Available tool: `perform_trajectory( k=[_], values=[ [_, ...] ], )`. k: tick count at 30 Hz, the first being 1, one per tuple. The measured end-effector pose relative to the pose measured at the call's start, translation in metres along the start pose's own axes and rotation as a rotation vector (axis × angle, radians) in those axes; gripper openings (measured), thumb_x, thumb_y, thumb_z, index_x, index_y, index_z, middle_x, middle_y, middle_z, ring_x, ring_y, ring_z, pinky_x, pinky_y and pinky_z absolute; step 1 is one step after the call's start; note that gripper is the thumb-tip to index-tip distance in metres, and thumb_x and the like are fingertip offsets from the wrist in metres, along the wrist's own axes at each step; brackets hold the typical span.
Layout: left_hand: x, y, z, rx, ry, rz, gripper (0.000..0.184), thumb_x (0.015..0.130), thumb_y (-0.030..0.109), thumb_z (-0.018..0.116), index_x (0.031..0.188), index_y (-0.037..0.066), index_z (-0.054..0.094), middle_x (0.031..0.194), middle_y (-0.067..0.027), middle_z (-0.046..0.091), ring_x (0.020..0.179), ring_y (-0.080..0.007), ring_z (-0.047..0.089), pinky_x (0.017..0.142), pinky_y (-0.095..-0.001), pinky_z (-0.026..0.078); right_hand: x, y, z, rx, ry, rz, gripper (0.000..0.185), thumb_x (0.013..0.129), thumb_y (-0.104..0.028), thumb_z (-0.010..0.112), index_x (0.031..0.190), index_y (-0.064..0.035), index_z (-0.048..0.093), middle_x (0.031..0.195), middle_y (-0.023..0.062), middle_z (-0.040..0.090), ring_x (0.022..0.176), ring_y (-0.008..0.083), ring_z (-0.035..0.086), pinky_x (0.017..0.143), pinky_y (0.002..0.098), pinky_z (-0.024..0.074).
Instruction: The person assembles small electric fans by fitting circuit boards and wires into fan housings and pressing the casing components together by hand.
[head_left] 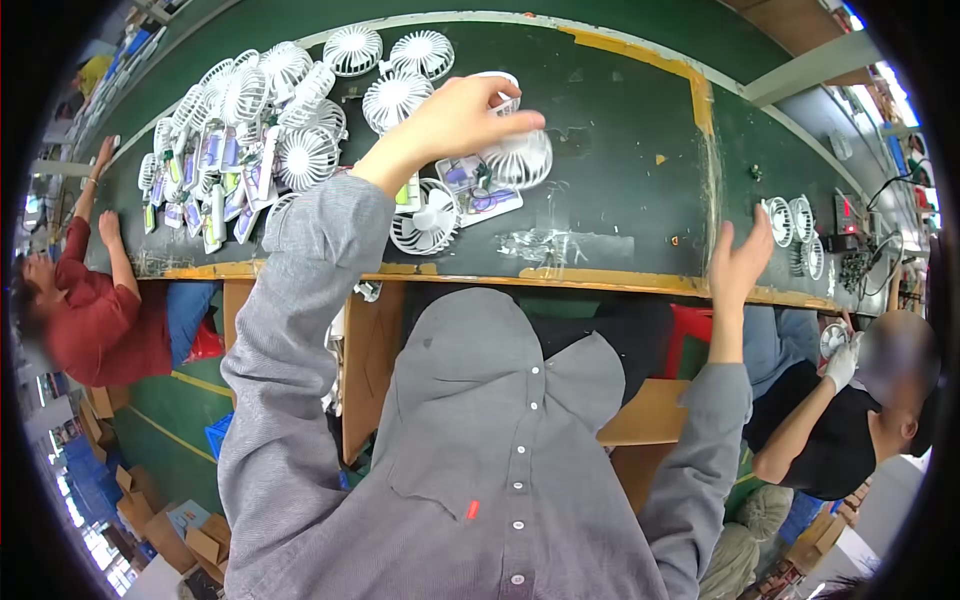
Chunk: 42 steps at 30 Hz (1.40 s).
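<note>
My left hand (pixel 465 120) is over the table with its fingers bent around a white part of a small handheld fan (pixel 520 160); the fan's round grille shows just below the thumb, slightly blurred. Under that wrist lie a fan with its blades showing (pixel 427 218) and an open fan handle (pixel 482 188) with a purple part and wires. White fan grilles (pixel 395 100) sit beside the hand. My right hand (pixel 740 258) is at the table's front edge, fingers apart and holding nothing. Several assembled-looking white fan heads (pixel 790 220) stand a little to its right.
A large heap of white fans (pixel 240 130) covers the left of the dark table (pixel 600 200). Yellow tape (pixel 703 105) marks the surface. One person in a red top (pixel 105 325) sits at left; another, gloved and in black (pixel 825 440), holds a fan at right. Electronic equipment (pixel 848 225) stands far right.
</note>
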<state>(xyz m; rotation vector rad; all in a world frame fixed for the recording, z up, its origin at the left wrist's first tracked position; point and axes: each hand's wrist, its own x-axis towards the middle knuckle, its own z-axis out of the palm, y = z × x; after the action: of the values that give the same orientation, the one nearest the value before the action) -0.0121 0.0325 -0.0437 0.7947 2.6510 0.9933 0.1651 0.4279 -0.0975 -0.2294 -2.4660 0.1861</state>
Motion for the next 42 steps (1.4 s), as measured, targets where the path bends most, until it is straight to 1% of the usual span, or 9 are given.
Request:
perform_trajectory(
  k=[6,12,18,21,24,28,35,39,42],
  values=[
    [0.011,0.008,-0.013,-0.388,0.083,-0.015,0.037,0.088,0.000,0.061,0.124,0.005,0.062,0.101,-0.0039,0.067,0.087,-0.0100,0.062,0.079,-0.0246,0.051,-0.030,-0.101,-0.024,0.426,-0.159,0.055,0.045,0.090,-0.010,0.061,0.132,0.0016,0.050,0.133,0.0207,0.053,0.125,0.0370,0.048,0.106,0.0443,0.0371],
    [-0.011,0.100,-0.033,-0.909,0.076,0.137,0.041,0.091,0.002,0.061,0.131,0.004,0.056,0.106,-0.0079,0.067,0.093,-0.0131,0.065,0.080,-0.0271,0.056,-0.030,-0.154,-0.059,0.722,-0.224,0.112,0.045,0.086,-0.010,0.067,0.128,0.0008,0.056,0.130,0.0198,0.057,0.124,0.0337,0.052,0.106,0.0414,0.0394],
    [-0.020,0.173,-0.011,-0.904,0.138,0.287,0.043,0.089,0.000,0.062,0.131,0.002,0.054,0.107,-0.0113,0.067,0.091,-0.0143,0.067,0.076,-0.0277,0.056,0.005,-0.195,-0.056,0.867,-0.173,0.003,0.056,0.083,-0.013,0.072,0.133,0.0018,0.052,0.133,0.0200,0.054,0.125,0.0347,0.049,0.106,0.0417,0.0384],
    [-0.014,0.181,0.001,-0.954,0.238,0.321,0.041,0.085,-0.002,0.060,0.126,0.000,0.057,0.098,-0.0100,0.065,0.090,-0.0148,0.064,0.071,-0.0287,0.057,0.004,-0.195,-0.033,0.884,-0.254,0.164,0.035,0.087,-0.012,0.067,0.120,-0.0014,0.060,0.118,0.0178,0.063,0.116,0.0330,0.056,0.101,0.0407,0.0414],
    [-0.008,0.165,0.012,-0.995,0.374,0.310,0.039,0.084,-0.003,0.058,0.123,-0.001,0.058,0.095,-0.0100,0.065,0.088,-0.0157,0.064,0.069,-0.0298,0.058,0.007,-0.182,-0.022,0.870,-0.471,0.479,0.029,0.088,-0.013,0.065,0.116,-0.0029,0.062,0.111,0.0172,0.065,0.112,0.0325,0.058,0.097,0.0412,0.0431],
    [0.002,0.139,0.011,-1.083,0.457,0.243,0.045,0.088,-0.010,0.054,0.131,0.001,0.048,0.100,-0.0094,0.065,0.081,-0.0124,0.062,0.070,-0.0246,0.051,0.005,-0.144,0.018,0.478,-0.050,-0.050,0.035,0.090,-0.025,0.064,0.117,-0.0030,0.061,0.120,0.0148,0.061,0.108,0.0356,0.058,0.096,0.0431,0.0437],
    [0.010,0.105,0.012,-0.921,0.579,0.073,0.040,0.091,-0.003,0.057,0.130,-0.003,0.050,0.107,-0.0133,0.062,0.093,-0.0179,0.066,0.081,-0.0313,0.060,0.020,-0.112,0.014,0.525,-0.325,0.156,0.057,0.087,-0.041,0.068,0.128,-0.0044,0.052,0.125,0.0154,0.055,0.113,0.0363,0.058,0.093,0.0419,0.0473],
    [0.016,0.081,0.025,-0.868,0.538,-0.033,0.034,0.092,0.000,0.057,0.126,0.001,0.057,0.098,-0.0082,0.061,0.086,-0.0123,0.064,0.078,-0.0276,0.059,0.006,-0.106,0.033,0.668,-0.135,0.220,0.069,0.086,-0.037,0.071,0.138,0.0007,0.044,0.126,0.0208,0.054,0.113,0.0348,0.059,0.096,0.0430,0.0466],
    [0.027,0.068,0.032,-0.786,0.539,-0.036,0.031,0.092,0.003,0.058,0.123,0.001,0.061,0.099,-0.0092,0.063,0.089,-0.0140,0.066,0.077,-0.0270,0.057,0.007,-0.097,0.032,0.932,-0.374,0.334,0.069,0.088,-0.027,0.070,0.141,0.0043,0.039,0.121,0.0181,0.058,0.111,0.0248,0.059,0.096,0.0356,0.0465]
  ],
)
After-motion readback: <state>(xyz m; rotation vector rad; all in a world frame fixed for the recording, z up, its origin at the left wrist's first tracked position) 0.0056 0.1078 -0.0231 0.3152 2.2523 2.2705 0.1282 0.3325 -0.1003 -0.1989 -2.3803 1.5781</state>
